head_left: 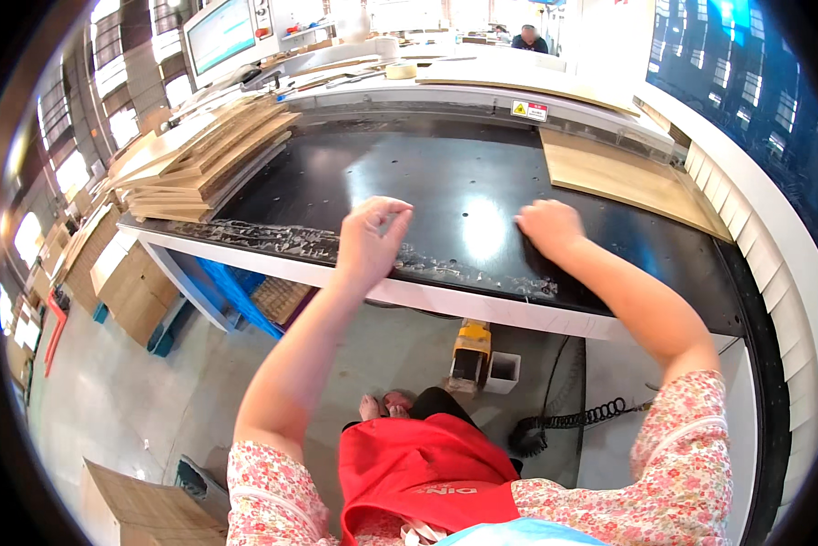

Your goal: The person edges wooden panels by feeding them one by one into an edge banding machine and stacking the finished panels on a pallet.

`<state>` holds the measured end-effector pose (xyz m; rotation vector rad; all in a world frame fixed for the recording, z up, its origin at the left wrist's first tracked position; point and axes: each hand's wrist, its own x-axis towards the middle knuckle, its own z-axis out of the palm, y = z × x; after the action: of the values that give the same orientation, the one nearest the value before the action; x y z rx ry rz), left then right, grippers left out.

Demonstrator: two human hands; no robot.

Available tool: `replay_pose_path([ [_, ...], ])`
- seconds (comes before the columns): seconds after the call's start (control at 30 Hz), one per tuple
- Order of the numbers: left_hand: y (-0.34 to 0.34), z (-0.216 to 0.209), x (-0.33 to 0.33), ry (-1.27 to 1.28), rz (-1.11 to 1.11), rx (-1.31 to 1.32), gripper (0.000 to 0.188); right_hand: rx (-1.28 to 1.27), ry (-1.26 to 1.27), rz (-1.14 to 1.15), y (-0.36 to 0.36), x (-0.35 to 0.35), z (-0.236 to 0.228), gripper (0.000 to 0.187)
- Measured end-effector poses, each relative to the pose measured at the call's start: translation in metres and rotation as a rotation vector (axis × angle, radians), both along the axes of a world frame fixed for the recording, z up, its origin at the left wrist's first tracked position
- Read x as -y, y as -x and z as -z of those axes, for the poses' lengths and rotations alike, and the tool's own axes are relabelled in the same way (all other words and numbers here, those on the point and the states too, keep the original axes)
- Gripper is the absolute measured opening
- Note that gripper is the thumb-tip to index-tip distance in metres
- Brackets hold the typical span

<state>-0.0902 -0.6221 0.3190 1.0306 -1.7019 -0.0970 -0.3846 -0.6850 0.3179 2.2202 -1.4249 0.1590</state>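
Above the front part of the black work table (427,168) my left hand (371,241) is raised, its fingers bent toward the thumb. Whatever lies between those fingertips, if anything, is too small to make out. To its right, my right hand (551,227) is closed with the knuckles up, low over the table top. Its fingertips and anything in them are hidden. Whitish scraps and scuffed film (282,238) lie along the table's front edge. A wooden panel (623,177) lies flat at the table's back right, beyond my right hand.
Stacked wooden boards (204,159) cover the table's left end. A ribbed white guard (746,227) borders the right side. Under the table are a yellow foot pedal (472,346) and a coiled black hose (591,415). A monitor (221,41) stands at the back left; another person (529,41) is far behind.
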Motion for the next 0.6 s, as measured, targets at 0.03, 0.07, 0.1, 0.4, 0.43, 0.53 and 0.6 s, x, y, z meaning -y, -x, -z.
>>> replay_pose_path([
  [0.03, 0.019, -0.013, -0.027, -0.228, 0.101, -0.174, 0.01, 0.095, -0.026, -0.027, -0.024, -0.001, -0.004, 0.018],
  [0.07, 0.035, -0.03, -0.055, -0.303, 0.244, -0.244, 0.013, 0.055, 0.003, -0.044, -0.036, 0.005, -0.003, 0.017],
  [0.1, 0.045, -0.041, -0.079, -0.278, 0.383, -0.24, 0.018, 0.078, -0.022, -0.039, -0.05, 0.006, -0.007, 0.017],
  [0.4, 0.077, -0.069, -0.197, 0.068, 1.366, -0.445, 0.044, -0.287, 0.031, -0.088, -0.123, 0.017, -0.011, 0.012],
  [0.43, 0.078, -0.067, -0.196, 0.117, 1.403, -0.436, 0.041, -0.285, 0.028, -0.093, -0.119, 0.018, -0.009, 0.012],
  [0.53, 0.077, -0.064, -0.195, 0.047, 1.415, -0.464, 0.035, 0.032, 0.028, -0.172, -0.105, 0.017, -0.007, 0.011],
  [0.6, 0.078, -0.064, -0.191, 0.062, 1.417, -0.46, 0.032, 0.087, -0.007, -0.176, -0.1, 0.019, -0.005, 0.011],
])
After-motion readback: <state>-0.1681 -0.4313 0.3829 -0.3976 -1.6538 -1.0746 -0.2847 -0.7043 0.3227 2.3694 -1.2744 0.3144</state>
